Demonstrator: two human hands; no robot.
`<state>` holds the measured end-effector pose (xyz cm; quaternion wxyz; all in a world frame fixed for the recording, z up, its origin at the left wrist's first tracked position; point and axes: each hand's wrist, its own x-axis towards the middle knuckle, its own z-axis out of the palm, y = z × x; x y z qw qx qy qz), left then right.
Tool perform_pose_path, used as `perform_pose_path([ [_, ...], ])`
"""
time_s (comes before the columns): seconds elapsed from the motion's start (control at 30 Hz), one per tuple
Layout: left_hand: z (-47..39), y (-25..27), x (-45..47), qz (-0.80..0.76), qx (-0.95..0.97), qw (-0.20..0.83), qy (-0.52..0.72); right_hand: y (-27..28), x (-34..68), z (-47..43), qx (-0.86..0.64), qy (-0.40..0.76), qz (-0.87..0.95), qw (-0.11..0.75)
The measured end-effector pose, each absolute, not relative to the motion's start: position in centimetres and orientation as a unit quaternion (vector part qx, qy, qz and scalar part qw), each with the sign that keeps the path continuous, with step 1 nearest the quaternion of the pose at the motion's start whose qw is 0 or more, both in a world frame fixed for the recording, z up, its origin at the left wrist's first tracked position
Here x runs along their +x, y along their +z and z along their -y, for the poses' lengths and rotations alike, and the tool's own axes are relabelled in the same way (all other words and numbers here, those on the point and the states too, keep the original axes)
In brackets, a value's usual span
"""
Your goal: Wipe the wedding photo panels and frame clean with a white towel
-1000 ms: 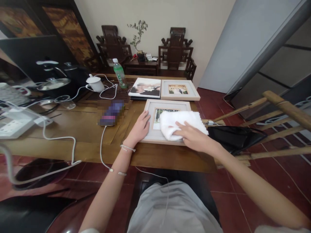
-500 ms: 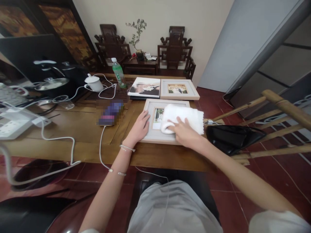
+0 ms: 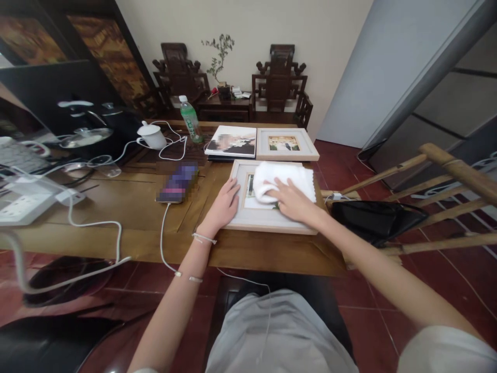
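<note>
A light wooden picture frame (image 3: 272,226) lies flat near the table's front edge, a small photo behind its pale mat. My left hand (image 3: 225,204) grips its left side, fingers resting over the edge. On the frame's face, a folded white cloth (image 3: 291,178) is pressed down under my right hand (image 3: 292,201), whose fingers hold it bunched at the left. Part of the photo is hidden by the cloth. Just behind lie a second framed photo (image 3: 287,155) and a photo panel (image 3: 233,141) on a dark flat item.
Left of the frame a phone (image 3: 176,184) is plugged into a white cable. Farther left are a lidded white cup (image 3: 151,135), a green-labelled bottle (image 3: 190,122), a clear cup, a pot and a power strip (image 3: 27,207). A bamboo chair (image 3: 462,173) with a black bag stands right.
My right hand has slid the cloth leftward and slightly away from me across the frame, uncovering its lower right corner. My left hand stays at the left edge.
</note>
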<state>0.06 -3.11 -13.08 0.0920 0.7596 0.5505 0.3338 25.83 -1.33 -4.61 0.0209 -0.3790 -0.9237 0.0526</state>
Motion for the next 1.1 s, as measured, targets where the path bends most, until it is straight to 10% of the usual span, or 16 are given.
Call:
perform_pose_path([
  [0.67, 3.2, -12.7, -0.2, -0.543, 0.769, 0.097, 0.321, -1.4, 24.0, 10.1, -0.266, 0.126, 0.955, -0.041],
  [1.1, 3.0, -13.4, -0.2, -0.545, 0.764, 0.085, 0.335, -5.2, 26.4, -3.3, -0.431, -0.049, 0.901, 0.011],
])
